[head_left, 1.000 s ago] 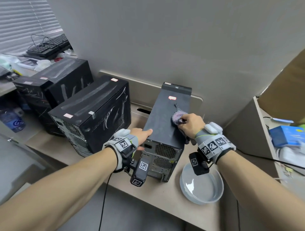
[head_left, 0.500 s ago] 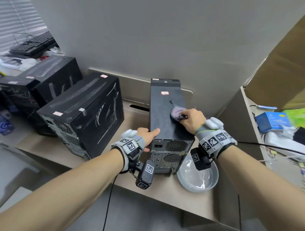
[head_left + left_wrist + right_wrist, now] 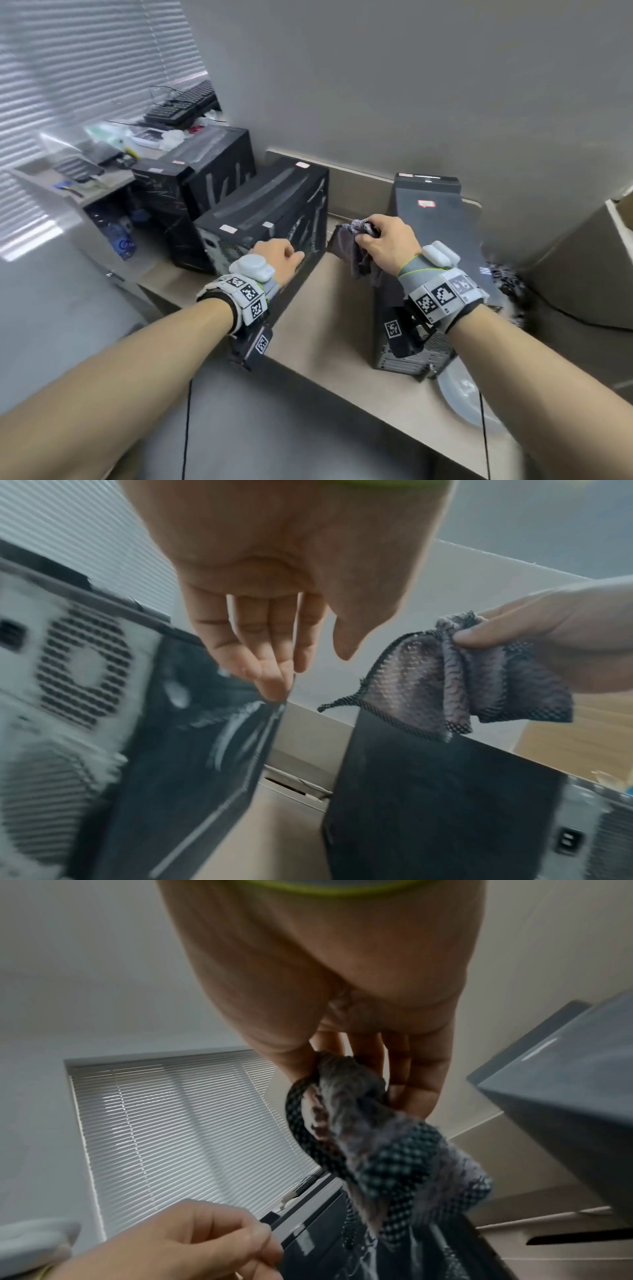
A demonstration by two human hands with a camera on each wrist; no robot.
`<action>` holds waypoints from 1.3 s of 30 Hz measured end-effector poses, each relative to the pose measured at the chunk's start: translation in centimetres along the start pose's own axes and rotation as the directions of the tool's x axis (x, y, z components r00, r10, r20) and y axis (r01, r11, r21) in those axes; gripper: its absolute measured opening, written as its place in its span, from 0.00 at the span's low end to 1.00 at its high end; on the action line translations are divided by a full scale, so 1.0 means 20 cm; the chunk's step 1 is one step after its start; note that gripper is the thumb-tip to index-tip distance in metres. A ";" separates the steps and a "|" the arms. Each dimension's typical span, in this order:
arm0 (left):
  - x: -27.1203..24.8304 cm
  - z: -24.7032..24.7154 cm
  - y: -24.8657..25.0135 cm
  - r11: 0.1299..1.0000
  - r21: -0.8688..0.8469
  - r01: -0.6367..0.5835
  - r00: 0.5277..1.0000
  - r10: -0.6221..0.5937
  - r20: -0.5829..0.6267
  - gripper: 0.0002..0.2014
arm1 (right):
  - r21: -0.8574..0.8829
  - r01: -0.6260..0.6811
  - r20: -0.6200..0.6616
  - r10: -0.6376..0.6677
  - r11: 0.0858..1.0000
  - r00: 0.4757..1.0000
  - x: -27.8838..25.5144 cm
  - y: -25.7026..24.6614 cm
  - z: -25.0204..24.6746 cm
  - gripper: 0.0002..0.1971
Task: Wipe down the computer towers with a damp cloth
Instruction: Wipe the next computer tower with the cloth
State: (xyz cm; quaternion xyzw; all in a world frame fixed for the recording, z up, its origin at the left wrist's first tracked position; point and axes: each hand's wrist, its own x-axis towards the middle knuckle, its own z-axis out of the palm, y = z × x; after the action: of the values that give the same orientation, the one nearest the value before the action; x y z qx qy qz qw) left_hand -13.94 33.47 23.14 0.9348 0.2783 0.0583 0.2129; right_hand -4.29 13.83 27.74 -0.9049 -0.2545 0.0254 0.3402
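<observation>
cloth mesh weave, sharp only from the left wrist

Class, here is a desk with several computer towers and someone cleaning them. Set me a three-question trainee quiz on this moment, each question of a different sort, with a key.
1. True or false: the cloth lies flat on top of the slim tower.
2. Multiple choice: the left hand is at A) the bowl, B) the near wide tower, C) the keyboard.
3. Fill in: the cloth hangs from the ____ hand.

Key
1. False: the right hand holds it bunched, hanging over the gap between the two towers.
2. B: its fingers are at that tower's top edge.
3. right
</observation>
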 end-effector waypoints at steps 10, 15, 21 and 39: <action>0.17 -0.21 -0.44 1.000 0.018 0.010 0.986 -0.007 -0.168 0.24 | 0.139 -0.042 0.030 0.038 0.989 0.999 0.18 -0.26 0.26 0.13; 0.26 -0.16 -0.51 0.993 0.103 0.064 0.982 -0.044 -0.182 0.42 | 0.148 0.010 0.014 -0.012 0.989 1.000 0.40 -0.36 0.36 0.13; 0.46 -0.22 -0.62 0.991 0.076 0.111 0.980 -0.097 -0.173 0.23 | 0.038 0.323 0.097 -0.325 0.946 0.941 0.65 -0.50 0.52 0.17; 0.78 -0.35 -0.93 0.966 -0.215 0.145 0.989 -0.142 0.033 0.04 | -0.441 0.490 0.540 -0.214 0.752 0.814 1.09 -0.65 0.87 0.16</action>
State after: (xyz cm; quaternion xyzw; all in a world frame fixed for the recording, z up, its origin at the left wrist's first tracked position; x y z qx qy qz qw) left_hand -11.61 58.63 21.38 0.8839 0.3355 0.0648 0.3194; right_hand 5.08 43.04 25.37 -0.8643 -0.4938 0.0947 -0.0125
